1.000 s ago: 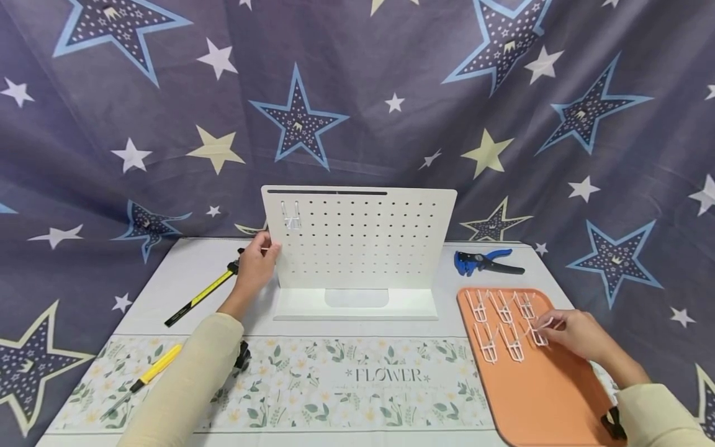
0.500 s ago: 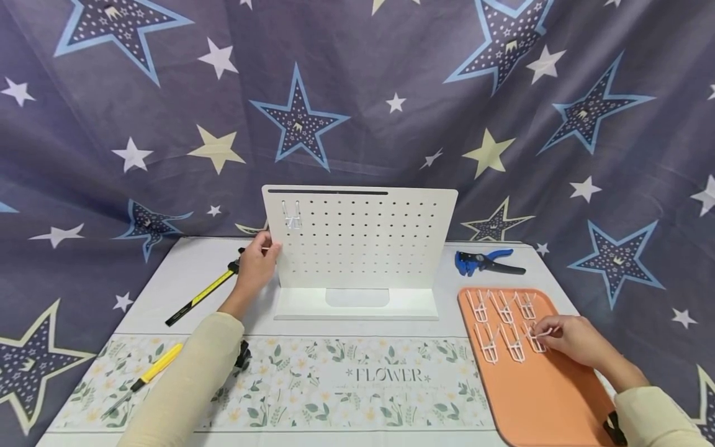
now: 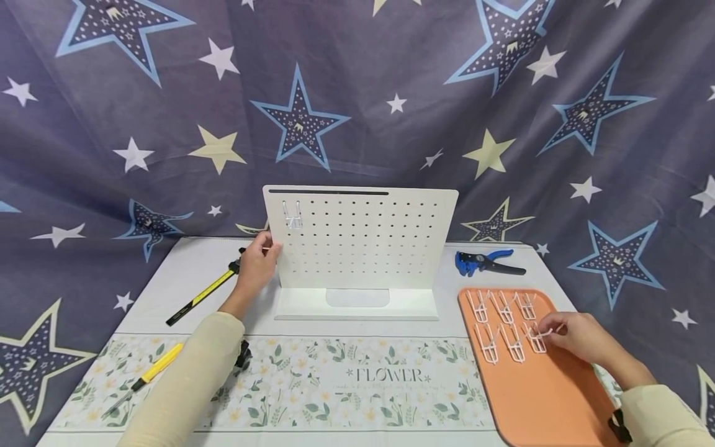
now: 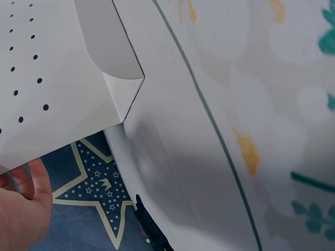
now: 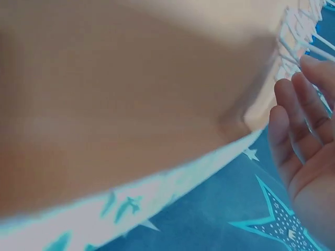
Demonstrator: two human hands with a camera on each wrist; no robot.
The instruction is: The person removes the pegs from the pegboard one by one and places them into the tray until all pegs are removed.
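Observation:
At the back of the table a white pegboard (image 3: 363, 248) stands upright on its base. A white wire hook (image 3: 293, 220) hangs in its upper left holes. My left hand (image 3: 258, 264) grips the board's left edge, thumb in front and other fingers partly behind it; the left wrist view shows this hand (image 4: 23, 209) at the edge of the pegboard (image 4: 63, 115). Over the orange tray (image 3: 547, 403) my right hand (image 3: 578, 338) pinches the arm of a white wire hook (image 3: 537, 343) with thumb and fingertip. In the right wrist view, the other fingers of my right hand (image 5: 309, 130) are loosely bent.
Several more wire hooks (image 3: 504, 308) lie in rows on the tray. Blue and black wire strippers (image 3: 488, 262) lie behind it. At the left are a yellow and black measuring tool (image 3: 203, 295) and a yellow-handled screwdriver (image 3: 159, 363). A flower-print runner (image 3: 335, 385) crosses the table's front.
My right hand has shifted slightly over the tray, first left, then back right, and more of the hook at its fingertips shows now. My left hand has stayed on the pegboard's edge.

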